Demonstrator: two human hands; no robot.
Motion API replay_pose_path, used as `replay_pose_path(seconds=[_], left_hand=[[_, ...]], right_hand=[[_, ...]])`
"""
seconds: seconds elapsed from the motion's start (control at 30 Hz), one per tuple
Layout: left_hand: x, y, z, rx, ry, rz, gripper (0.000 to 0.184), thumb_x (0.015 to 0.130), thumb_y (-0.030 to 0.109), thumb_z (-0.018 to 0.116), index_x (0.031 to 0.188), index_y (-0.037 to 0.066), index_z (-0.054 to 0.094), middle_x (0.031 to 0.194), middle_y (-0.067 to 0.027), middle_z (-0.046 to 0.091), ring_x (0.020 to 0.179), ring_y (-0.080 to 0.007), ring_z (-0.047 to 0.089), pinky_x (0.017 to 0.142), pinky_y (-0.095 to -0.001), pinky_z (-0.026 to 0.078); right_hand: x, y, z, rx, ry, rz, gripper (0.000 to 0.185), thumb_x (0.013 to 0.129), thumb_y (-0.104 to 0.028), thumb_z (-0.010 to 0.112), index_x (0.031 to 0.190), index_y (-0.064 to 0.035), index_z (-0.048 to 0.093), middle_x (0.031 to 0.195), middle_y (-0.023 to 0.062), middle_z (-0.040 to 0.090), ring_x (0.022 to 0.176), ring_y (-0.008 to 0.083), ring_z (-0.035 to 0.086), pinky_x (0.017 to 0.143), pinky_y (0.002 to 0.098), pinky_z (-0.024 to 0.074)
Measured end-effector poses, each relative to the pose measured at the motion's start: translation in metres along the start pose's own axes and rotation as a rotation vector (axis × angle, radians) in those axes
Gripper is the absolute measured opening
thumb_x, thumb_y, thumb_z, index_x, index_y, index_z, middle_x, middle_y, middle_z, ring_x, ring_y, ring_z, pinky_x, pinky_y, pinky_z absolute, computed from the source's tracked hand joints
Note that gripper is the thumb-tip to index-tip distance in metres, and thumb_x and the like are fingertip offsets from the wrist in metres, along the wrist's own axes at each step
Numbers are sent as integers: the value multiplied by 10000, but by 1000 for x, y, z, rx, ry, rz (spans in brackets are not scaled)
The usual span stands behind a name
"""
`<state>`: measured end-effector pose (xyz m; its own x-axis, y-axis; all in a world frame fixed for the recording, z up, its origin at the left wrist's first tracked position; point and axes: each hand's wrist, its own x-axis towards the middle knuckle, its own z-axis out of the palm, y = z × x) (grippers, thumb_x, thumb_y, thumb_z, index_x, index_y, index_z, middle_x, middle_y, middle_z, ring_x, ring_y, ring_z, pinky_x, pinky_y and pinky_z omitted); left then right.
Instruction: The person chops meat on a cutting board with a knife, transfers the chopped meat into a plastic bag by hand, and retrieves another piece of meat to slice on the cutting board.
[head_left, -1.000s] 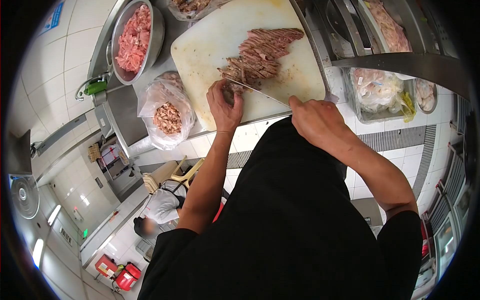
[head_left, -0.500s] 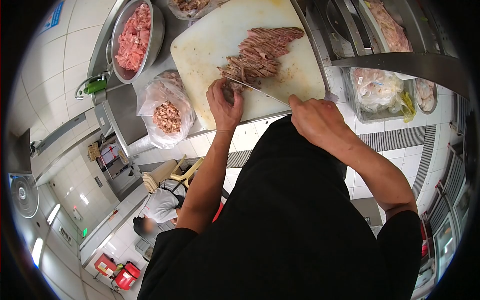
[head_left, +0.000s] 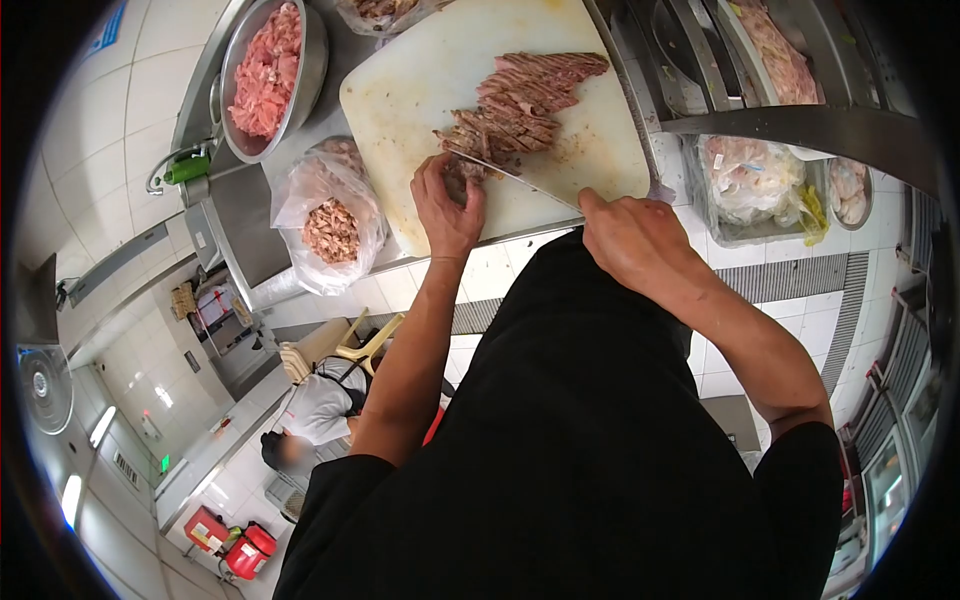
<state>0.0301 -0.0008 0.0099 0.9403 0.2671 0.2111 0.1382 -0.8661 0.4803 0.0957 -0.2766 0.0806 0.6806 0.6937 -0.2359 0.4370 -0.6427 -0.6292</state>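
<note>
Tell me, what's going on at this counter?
Someone is cutting meat on a white board. The right hand holds a knife, its blade at the near end of the meat, while the left hand steadies that end with its fingers. Much of the meat already lies in slices. Beside the board are a bowl of pink meat and a clear bag with small chopped pieces in it.

White wall tile (head_left: 155, 95), white floor tile (head_left: 780, 320) with grey grating (head_left: 785, 283). Fan (head_left: 45, 388) and lit tube lights (head_left: 72, 502) lower left. Beige chair (head_left: 372, 342).
</note>
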Motion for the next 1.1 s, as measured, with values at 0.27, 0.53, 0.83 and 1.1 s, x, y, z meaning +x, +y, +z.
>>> replay_pose_path(seconds=[0.27,0.53,0.83,1.1], left_hand=[[-3,-6,-1,-141,38,-87,434,803,80,683,1210,-5,560,1217,-203,586,1129,-398,551,1005,-477,446],[-3,-1,-3,-131,93,-102,326,796,90,719,1104,31,628,1211,-181,602,1103,-382,584,956,-460,493],[-4,-6,-1,-148,134,-106,341,776,132,773,1089,63,656,1190,-164,623,1100,-367,599,948,-445,508],[-5,-8,0,-131,98,-82,328,799,114,743,1102,51,636,1210,-190,596,1122,-386,579,959,-468,496]], right_hand=[[-5,-12,-3,47,65,-10,117,931,-99,600,978,8,608,672,207,676,696,404,719,640,506,567],[6,-38,-11,-26,-22,-4,106,941,-95,606,940,8,580,669,219,674,685,410,709,628,511,560],[18,-56,-19,-168,-80,12,143,956,-123,608,947,16,572,688,241,677,692,446,699,659,540,552],[16,-45,-41,19,-73,164,229,1005,-270,595,1006,-41,581,767,243,686,799,479,681,741,572,525]])
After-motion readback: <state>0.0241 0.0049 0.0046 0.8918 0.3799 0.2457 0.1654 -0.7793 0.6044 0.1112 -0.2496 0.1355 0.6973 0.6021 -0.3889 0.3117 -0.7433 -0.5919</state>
